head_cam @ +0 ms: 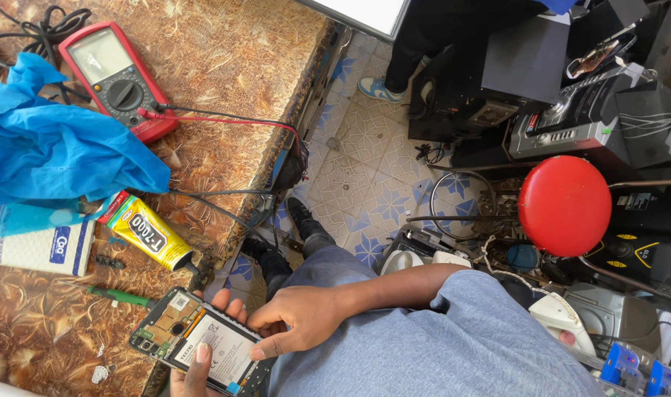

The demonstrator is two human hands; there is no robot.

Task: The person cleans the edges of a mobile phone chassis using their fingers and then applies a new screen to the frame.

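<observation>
L hand (196, 360) cupped palm-up, thumb on top; R hand (299, 320) fingers curled.
</observation>
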